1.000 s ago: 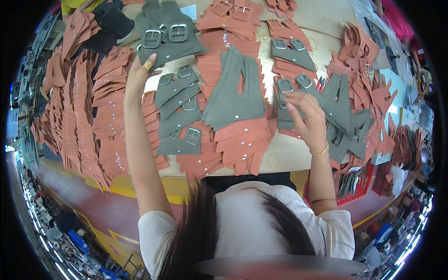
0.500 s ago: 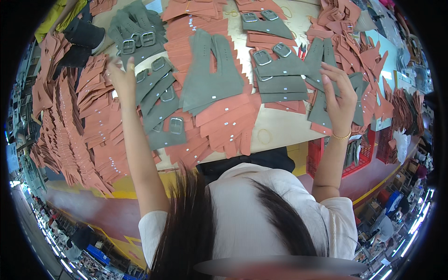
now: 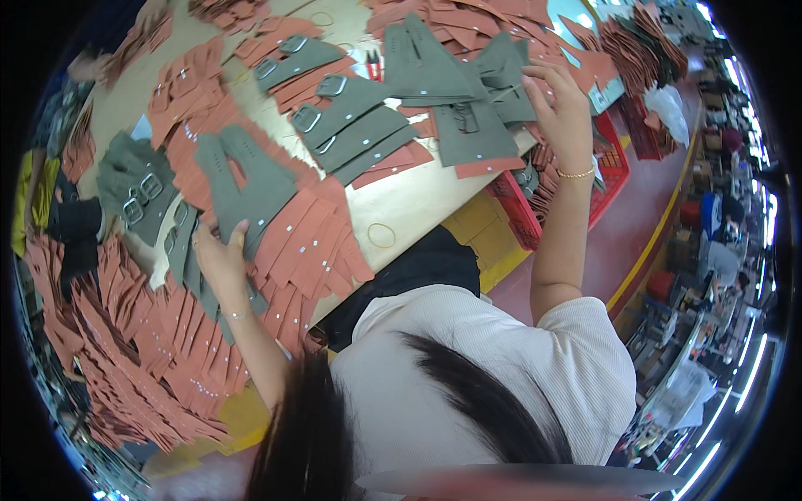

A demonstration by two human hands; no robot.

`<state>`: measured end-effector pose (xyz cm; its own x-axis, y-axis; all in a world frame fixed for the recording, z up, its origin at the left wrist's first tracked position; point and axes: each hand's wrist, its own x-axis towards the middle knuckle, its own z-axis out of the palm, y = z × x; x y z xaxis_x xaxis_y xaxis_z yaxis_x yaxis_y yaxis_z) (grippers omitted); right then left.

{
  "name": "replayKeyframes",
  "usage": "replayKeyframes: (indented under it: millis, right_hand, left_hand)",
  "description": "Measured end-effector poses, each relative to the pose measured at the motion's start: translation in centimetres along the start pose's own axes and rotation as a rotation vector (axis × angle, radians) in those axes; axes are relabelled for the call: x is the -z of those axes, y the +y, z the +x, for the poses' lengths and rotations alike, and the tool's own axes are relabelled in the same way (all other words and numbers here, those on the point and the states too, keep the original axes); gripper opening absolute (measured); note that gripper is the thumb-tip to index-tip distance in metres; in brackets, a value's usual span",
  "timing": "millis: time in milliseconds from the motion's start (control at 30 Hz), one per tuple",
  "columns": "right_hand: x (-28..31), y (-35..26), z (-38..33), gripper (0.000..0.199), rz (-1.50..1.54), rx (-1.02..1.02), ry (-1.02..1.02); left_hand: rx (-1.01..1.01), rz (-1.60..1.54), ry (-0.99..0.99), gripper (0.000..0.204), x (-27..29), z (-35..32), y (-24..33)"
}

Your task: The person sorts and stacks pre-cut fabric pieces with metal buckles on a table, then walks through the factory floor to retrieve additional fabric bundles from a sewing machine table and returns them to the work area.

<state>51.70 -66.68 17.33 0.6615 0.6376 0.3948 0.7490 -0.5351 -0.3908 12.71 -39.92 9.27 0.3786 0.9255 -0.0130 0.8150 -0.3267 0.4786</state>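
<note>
My left hand point(image 3: 220, 265) is over the green buckled leather pieces point(image 3: 180, 242), thumb and fingers apart. Its thumb reaches the lower edge of a green two-strap leather piece point(image 3: 251, 188), which lies on fanned orange-red pieces point(image 3: 305, 238). On the right, my right hand point(image 3: 561, 104) is raised beside overlapping green leather pieces point(image 3: 505, 79), its fingers spread and nothing visible in them. Whether its fingertips touch their edge, I cannot tell. Between my hands lies a stack of green pieces with silver buckles point(image 3: 355, 108).
Long rows of orange-red pieces point(image 3: 125, 342) cover the table's left end. A red crate point(image 3: 606, 188) stands below the right table edge. Red-handled cutters point(image 3: 373, 65) and a rubber band point(image 3: 382, 235) lie on the table point(image 3: 393, 200). Another person's hand point(image 3: 88, 65) is at far left.
The whole view has swung, so the table now slants. My left hand has come down from beside the buckled pieces to the two-strap piece's lower edge. My right hand stays raised, near the right-hand green pieces.
</note>
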Motion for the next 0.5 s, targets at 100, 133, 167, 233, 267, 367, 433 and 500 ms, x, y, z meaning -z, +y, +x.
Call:
replayKeyframes:
  millis: [100,133,167,233,267,367,433,500]
  right_hand:
    - [-0.4,1.3,-1.1,0.018,-0.016,-0.004,-0.003]
    - [-0.9,1.6,-1.4,0.018,-0.017,-0.002,-0.018]
    - [-1.4,1.7,-1.6,0.018,-0.017,0.000,-0.033]
    - [-2.1,2.1,-1.8,0.017,0.018,-0.028,-0.061]
    - [-2.6,2.1,-1.9,0.017,0.055,-0.063,-0.074]
    - [-3.5,2.2,-1.9,0.016,0.052,-0.099,-0.106]
    - [-3.7,2.5,-2.0,0.016,0.014,-0.129,-0.142]
    - [-3.8,2.9,-2.5,0.017,-0.013,-0.192,-0.201]
  left_hand:
    - [-0.028,0.062,-0.007,0.037,0.2,-0.4,1.3]
    - [-0.043,0.047,-0.015,0.035,0.3,-0.5,1.8]
    - [-0.068,0.026,-0.020,0.032,0.4,-0.6,2.3]
    - [0.023,-0.139,-0.086,0.028,0.8,-0.9,3.0]
    - [0.137,-0.280,-0.148,0.026,1.0,-1.1,3.3]
    - [0.265,-0.681,-0.179,0.024,1.1,-1.2,3.6]
    - [0.284,-0.815,-0.148,0.021,0.9,-1.2,3.3]
    - [0.334,-0.732,-0.214,0.020,0.6,-0.9,2.6]
